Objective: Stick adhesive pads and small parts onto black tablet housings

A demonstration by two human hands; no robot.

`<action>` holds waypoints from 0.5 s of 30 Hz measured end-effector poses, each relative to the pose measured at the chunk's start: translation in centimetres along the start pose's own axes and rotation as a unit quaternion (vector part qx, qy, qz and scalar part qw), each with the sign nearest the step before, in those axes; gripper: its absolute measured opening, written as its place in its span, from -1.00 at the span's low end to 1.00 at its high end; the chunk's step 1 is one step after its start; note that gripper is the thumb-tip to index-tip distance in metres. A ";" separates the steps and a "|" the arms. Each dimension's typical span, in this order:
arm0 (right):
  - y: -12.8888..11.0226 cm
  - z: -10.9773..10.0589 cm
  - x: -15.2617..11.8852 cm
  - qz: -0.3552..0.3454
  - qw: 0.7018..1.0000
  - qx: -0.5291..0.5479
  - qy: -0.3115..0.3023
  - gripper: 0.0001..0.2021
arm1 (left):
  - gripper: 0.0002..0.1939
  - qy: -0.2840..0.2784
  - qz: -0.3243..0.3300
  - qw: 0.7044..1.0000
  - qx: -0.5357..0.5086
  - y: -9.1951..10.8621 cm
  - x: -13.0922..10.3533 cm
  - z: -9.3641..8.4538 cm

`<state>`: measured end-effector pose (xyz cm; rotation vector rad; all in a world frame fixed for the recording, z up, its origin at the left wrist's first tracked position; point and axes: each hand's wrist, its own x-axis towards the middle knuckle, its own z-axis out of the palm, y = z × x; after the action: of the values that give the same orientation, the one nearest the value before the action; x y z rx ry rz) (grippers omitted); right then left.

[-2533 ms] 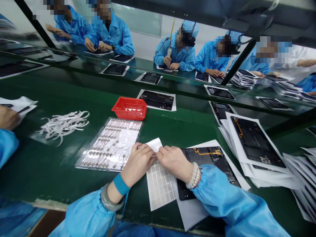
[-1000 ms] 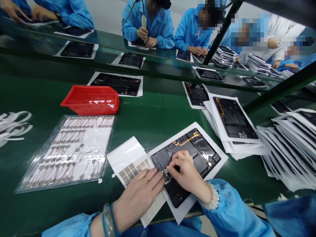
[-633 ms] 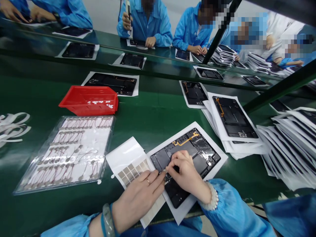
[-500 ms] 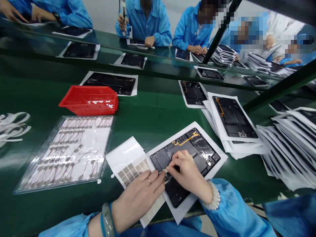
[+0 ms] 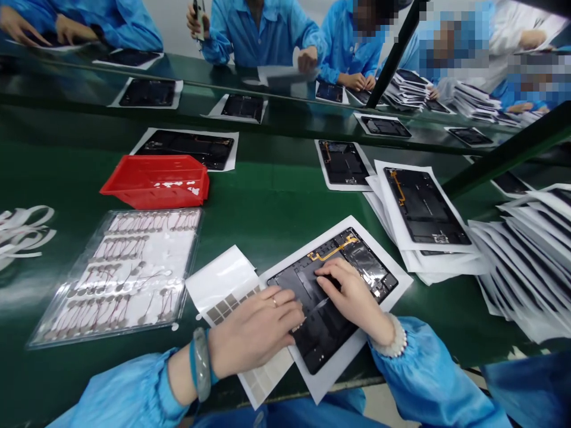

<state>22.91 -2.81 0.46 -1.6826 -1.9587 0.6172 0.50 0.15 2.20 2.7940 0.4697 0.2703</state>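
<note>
A black tablet housing [image 5: 325, 321] with an orange flex cable [image 5: 332, 246] lies tilted on a white paper sheet [image 5: 397, 297] in front of me. My left hand [image 5: 261, 324] lies with fingers stretched over a sheet of square grey stickers [image 5: 220, 309], its fingertips on the housing's left edge. What is under those fingertips is hidden. Over the middle of the housing is my right hand [image 5: 350, 291], thumb and index finger apart, with nothing visible between them. A white backing flap [image 5: 220, 273] is folded up from the sticker sheet.
A red bin [image 5: 156, 178] with white scraps stands behind a clear tray [image 5: 120, 273] of small wired round parts. Papers with housings are stacked at right [image 5: 530, 255]. White strips [image 5: 22, 235] lie far left. A green bar [image 5: 508, 154] slants across the right. Co-workers sit opposite.
My right hand has moved away from my left fingertips, up over the housing, and its pinch has opened. The left hand lies flatter. Opposite, a co-worker's hand has lifted a white sheet.
</note>
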 end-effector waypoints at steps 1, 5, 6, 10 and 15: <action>0.0 0.0 0.0 -0.002 1.000 -0.001 -0.001 -0.83 | -0.77 -0.002 -0.010 1.000 -0.016 -0.1 0.0 0.0; 0.0 -0.2 0.0 -0.007 1.000 -0.007 -0.005 -0.84 | -0.79 0.005 -0.024 0.998 -0.054 -0.5 -0.3 0.1; 0.0 -0.3 0.0 -0.008 1.000 -0.007 -0.005 -0.85 | -0.77 0.009 -0.028 0.998 -0.059 -0.5 -0.3 0.2; 0.1 -0.2 0.0 -0.009 1.000 -0.005 -0.005 -0.85 | -0.72 0.022 -0.032 0.998 -0.042 -0.6 -0.2 0.2; 0.1 -0.3 0.0 -0.008 1.000 -0.008 -0.009 -0.86 | -0.60 0.034 -0.050 0.998 0.025 -0.6 -0.4 0.0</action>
<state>23.12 -2.77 0.62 -1.6750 -1.9913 0.6145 -0.02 0.58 1.93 2.8070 0.6378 0.3360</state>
